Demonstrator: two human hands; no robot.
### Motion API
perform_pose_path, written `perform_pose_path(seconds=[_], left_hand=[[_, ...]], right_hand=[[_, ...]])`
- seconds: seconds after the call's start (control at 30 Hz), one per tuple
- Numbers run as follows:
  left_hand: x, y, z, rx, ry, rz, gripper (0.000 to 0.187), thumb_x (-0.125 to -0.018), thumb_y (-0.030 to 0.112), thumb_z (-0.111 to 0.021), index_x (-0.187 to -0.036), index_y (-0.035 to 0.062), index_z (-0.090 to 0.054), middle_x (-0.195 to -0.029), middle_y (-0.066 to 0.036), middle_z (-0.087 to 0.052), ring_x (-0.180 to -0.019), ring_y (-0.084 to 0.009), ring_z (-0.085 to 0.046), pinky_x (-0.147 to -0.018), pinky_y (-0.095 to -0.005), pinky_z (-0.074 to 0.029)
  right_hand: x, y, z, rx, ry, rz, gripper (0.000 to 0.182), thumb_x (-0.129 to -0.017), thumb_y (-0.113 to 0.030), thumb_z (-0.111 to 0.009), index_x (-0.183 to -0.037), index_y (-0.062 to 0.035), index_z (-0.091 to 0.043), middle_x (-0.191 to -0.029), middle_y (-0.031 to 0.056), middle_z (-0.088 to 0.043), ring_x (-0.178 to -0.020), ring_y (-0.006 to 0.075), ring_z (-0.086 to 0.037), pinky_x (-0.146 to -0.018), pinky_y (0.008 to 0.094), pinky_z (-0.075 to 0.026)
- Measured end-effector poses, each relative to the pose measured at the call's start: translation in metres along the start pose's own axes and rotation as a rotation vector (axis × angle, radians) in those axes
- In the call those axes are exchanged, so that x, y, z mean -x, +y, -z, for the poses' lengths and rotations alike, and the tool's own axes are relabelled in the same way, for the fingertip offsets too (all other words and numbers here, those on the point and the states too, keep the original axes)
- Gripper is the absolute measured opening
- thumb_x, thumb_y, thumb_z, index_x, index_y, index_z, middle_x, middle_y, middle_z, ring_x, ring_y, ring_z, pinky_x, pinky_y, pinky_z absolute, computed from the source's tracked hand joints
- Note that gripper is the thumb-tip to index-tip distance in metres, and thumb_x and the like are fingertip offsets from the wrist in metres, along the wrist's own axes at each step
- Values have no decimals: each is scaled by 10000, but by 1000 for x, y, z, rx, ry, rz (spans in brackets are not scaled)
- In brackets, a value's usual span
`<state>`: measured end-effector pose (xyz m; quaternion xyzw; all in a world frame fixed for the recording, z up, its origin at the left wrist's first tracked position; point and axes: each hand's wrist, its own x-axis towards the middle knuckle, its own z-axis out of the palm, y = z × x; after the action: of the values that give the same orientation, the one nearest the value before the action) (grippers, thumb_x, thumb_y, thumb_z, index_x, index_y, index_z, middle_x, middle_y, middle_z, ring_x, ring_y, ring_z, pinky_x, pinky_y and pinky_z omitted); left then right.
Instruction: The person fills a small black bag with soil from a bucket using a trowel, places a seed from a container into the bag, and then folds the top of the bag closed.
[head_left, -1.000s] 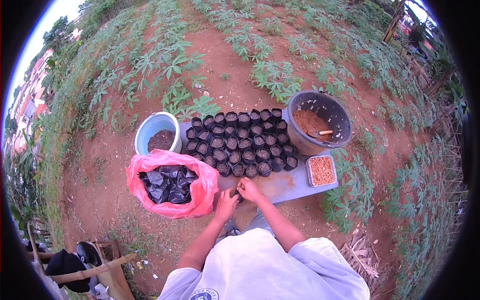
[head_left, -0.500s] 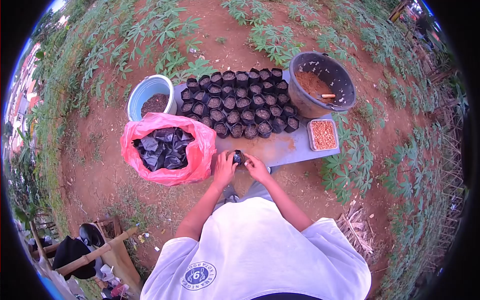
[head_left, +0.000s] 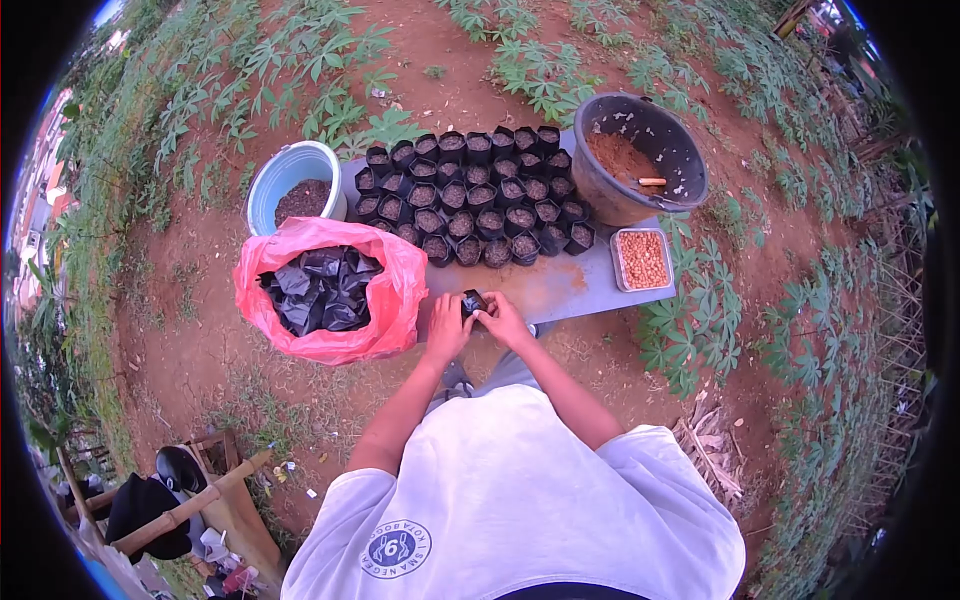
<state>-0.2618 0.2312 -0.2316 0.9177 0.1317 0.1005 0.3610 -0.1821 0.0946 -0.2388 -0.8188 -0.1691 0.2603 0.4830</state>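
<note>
A grey desk (head_left: 590, 300) stands on red earth among green plants, carrying rows of filled pots (head_left: 470, 200), a black tub (head_left: 640, 150) of soil and a seed tray (head_left: 643, 259). A pink sack (head_left: 320, 290) of empty bags sits just beside it. At the desk's near edge, the left hand (head_left: 445, 330) and right hand (head_left: 503, 320) both pinch a small black bag (head_left: 471, 302): probably thin, limp and light, best held at its rim.

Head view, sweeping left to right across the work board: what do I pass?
Blue bucket of dark soil → pink sack of black bags → left hand → small black bag held by both hands → right hand → black tub of reddish soil.
</note>
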Motion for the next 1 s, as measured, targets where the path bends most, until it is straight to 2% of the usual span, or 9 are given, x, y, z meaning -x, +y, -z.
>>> perform_pose_path(seconds=[0.13,0.23,0.43,0.57,0.67,0.77,0.87,0.93,1.0], left_hand=[[1,-3,-13,90,60,48,406,-795,129,-716,-1110,0,-496,-1064,-187,-520,-1064,-369,-509,-903,-451,-429],[1,-6,-18,183,89,152,402,-799,121,-716,-1101,0,-480,-1015,-184,-550,-996,-362,-550,-869,-440,-443],[-11,-13,-13,265,103,184,353,-810,107,-703,-1090,7,-513,-868,-139,-604,-883,-321,-601,-810,-427,-468],[-18,-20,-16,301,109,168,230,-817,90,-694,-985,13,-558,-827,-118,-609,-790,-273,-620,-740,-387,-490],[-19,-23,-19,361,96,201,183,-815,77,-693,-924,7,-563,-823,-116,-610,-735,-244,-621,-696,-362,-497],[-19,-27,-22,367,83,212,183,-805,68,-702,-898,2,-560,-814,-116,-612,-717,-228,-620,-681,-352,-498],[-20,-32,-24,373,40,253,193,-795,63,-712,-889,-1,-557,-802,-118,-616,-717,-222,-619,-681,-350,-499],[-19,-35,-24,387,11,283,195,-793,62,-716,-884,-2,-556,-796,-119,-618,-716,-220,-619,-681,-349,-500],[-19,-37,-24,393,-4,293,193,-795,69,-718,-873,-1,-557,-793,-123,-621,-715,-215,-618,-678,-348,-498]], right_hand=[[-2,-9,4,255,1,75,549,-792,-193,-735,-1250,1,-501,-1017,151,-584,-851,266,-591,-793,370,-493],[3,-8,7,324,12,173,553,-786,-153,-715,-1270,-5,-492,-1080,185,-560,-933,322,-576,-867,391,-471],[3,3,14,303,11,106,491,-807,-84,-671,-1269,-19,-519,-1033,159,-553,-918,311,-575,-856,392,-472],[3,-7,24,246,-18,23,455,-820,-106,-663,-1244,-1,-537,-1049,179,-562,-998,350,-568,-901,418,-456],[3,-8,24,215,-33,18,470,-822,-128,-677,-1255,-1,-544,-989,172,-558,-963,344,-571,-879,418,-460],[0,5,16,239,-6,65,490,-819,-122,-696,-1279,-30,-555,-969,150,-558,-865,286,-590,-805,373,-489],[-1,13,11,224,24,124,487,-838,-141,-677,-1299,-42,-556,-985,166,-577,-905,310,-595,-836,378,-483],[-1,13,11,208,51,131,438,-868,-173,-642,-1289,-72,-571,-1087,197,-591,-1044,366,-576,-912,412,-457],[-1,12,12,181,41,107,410,-877,-164,-629,-1275,-76,-585,-1077,197,-593,-1036,367,-578,-909,412,-458]])
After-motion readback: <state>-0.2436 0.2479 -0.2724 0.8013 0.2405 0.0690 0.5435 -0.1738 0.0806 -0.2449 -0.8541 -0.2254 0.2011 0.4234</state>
